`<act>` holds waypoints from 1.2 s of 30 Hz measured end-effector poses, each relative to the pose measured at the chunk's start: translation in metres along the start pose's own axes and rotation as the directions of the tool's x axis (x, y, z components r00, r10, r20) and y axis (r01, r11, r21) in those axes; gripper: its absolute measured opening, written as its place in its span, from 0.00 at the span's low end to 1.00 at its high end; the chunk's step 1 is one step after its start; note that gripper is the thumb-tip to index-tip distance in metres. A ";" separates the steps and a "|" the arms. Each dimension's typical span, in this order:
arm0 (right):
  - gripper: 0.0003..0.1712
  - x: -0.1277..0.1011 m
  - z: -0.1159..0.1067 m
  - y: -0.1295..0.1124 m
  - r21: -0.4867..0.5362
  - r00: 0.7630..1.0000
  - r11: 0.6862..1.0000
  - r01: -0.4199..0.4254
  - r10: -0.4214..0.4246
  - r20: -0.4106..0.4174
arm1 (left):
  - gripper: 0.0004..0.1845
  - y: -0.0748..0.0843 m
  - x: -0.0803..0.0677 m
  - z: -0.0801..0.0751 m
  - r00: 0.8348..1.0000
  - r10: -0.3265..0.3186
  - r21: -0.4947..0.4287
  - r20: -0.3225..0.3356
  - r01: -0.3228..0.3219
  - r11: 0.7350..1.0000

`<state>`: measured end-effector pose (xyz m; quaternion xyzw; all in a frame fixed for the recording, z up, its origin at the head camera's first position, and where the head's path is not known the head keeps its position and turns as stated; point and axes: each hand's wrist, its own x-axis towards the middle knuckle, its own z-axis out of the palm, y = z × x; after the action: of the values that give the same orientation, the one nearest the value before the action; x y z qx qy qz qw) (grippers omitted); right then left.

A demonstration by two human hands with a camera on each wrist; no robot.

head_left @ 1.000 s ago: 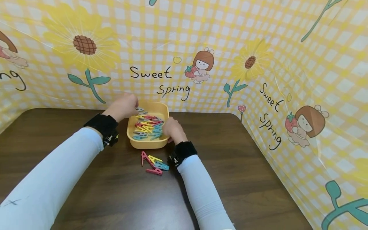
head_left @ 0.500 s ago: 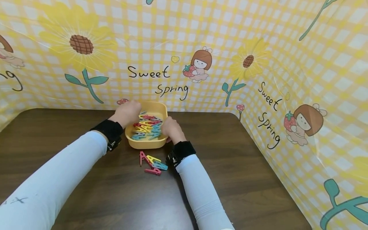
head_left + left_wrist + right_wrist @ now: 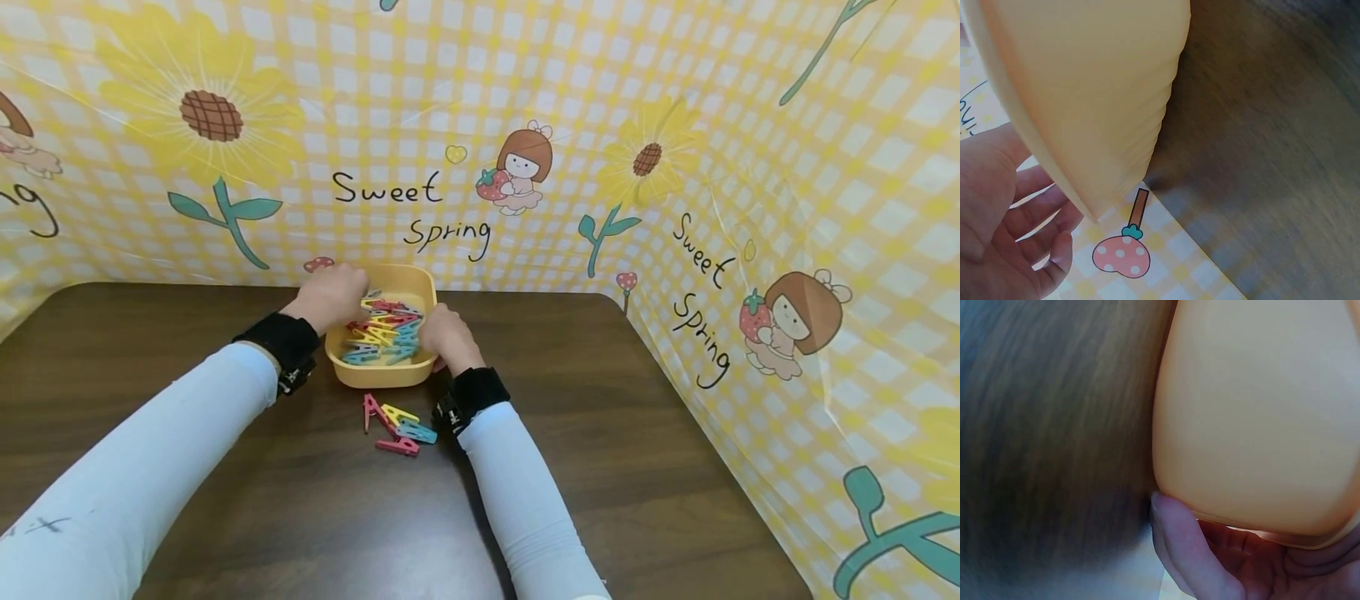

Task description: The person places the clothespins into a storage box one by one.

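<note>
A yellow plastic basket [image 3: 384, 377] sits at the back of the table, holding several red, yellow and blue clothespins [image 3: 378, 333]. My left hand [image 3: 335, 293] grips its left rim near the far corner. In the left wrist view, curled fingers of the left hand [image 3: 1022, 219] lie at the rim of the basket [image 3: 1104, 94]. On the opposite side, my right hand [image 3: 450, 337] holds the right rim. The right wrist view has the right hand [image 3: 1222, 562] with its thumb against the wall of the basket [image 3: 1260, 425]; part of the hand is hidden behind the rim.
In front of the basket lies a small pile of loose clothespins: red [image 3: 398, 447], yellow [image 3: 400, 414] and blue [image 3: 416, 431]. A yellow checked cloth [image 3: 300, 167] rises behind the dark wooden table [image 3: 600, 417] and along its right side.
My left hand has come down from above the basket's far left part onto its left rim. The right hand has stayed at the right rim, and the loose clothespins lie as before.
</note>
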<state>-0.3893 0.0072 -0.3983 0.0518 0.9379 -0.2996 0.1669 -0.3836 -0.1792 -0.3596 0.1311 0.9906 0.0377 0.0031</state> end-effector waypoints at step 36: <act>0.31 0.004 0.003 0.002 0.001 1.000 1.000 0.029 -0.029 -0.006 | 0.15 0.011 -0.068 0.003 0.831 0.023 -0.180 -0.555 -0.147 0.973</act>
<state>-0.3922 0.0073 -0.4028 0.0392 0.9389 -0.3024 0.1596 -0.3150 -0.1864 -0.3618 0.1576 0.9329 0.1806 -0.2687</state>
